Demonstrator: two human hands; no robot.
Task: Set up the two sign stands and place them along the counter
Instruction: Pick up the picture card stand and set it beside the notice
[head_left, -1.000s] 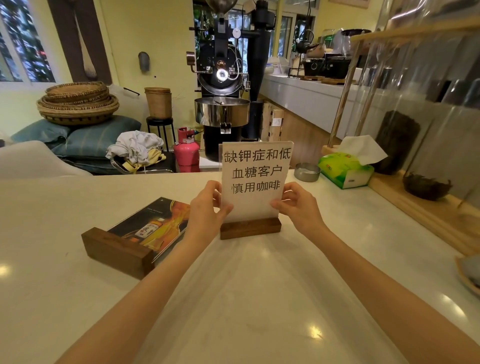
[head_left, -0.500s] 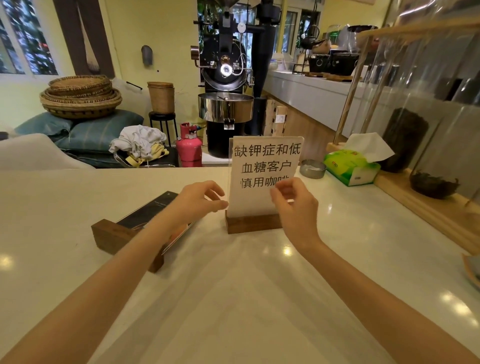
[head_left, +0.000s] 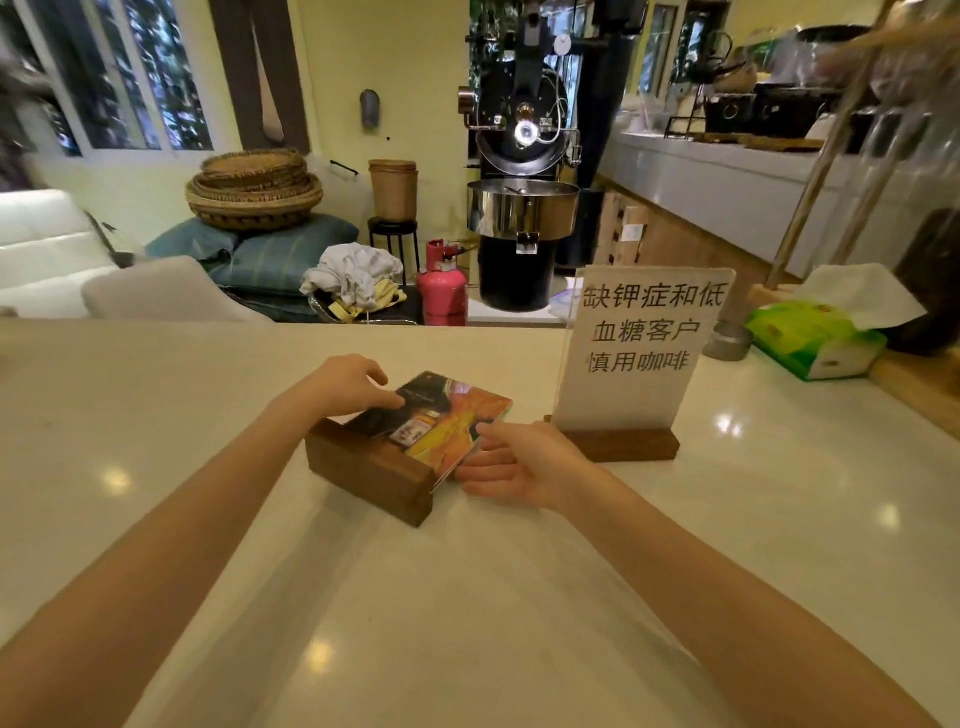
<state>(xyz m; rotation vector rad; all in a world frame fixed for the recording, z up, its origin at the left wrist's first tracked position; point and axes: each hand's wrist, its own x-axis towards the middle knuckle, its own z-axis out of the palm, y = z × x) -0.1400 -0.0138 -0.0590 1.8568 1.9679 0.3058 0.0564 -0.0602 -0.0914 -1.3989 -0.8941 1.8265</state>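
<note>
One sign stand (head_left: 631, 364) is upright right of centre in the frame, its clear panel slotted into a wooden base (head_left: 618, 445) and its printed face turned toward the camera. The second sign stand (head_left: 410, 441) lies flat on the bench (head_left: 467, 597) at the centre of the frame, just left of the first and apart from it.

The flat stand's dark wooden base (head_left: 371, 470) is at the near end. Its colourful panel (head_left: 441, 421) stretches away from the base toward the upper right, so the long axis runs diagonally from lower left to upper right, picture side up.

The left hand (head_left: 350, 384) rests over the panel's far left edge, fingers (head_left: 384, 397) loosely curled and touching its surface without closing on it. The right hand (head_left: 519, 465) sits at the panel's right edge, fingers spread with the lower ones seemingly slipping under the edge; whether it has a hold yet I cannot tell.

The step in hand looks to be raising this stand. It would go best by gripping the panel at both side edges near the block, or taking the block itself, then pivoting so the block's broad underside lands flat on the bench. Lifting by the panel's tip alone risks pulling it out of the slot. Once up, the face should turn the same way as its neighbour, in line along the bench.
</note>
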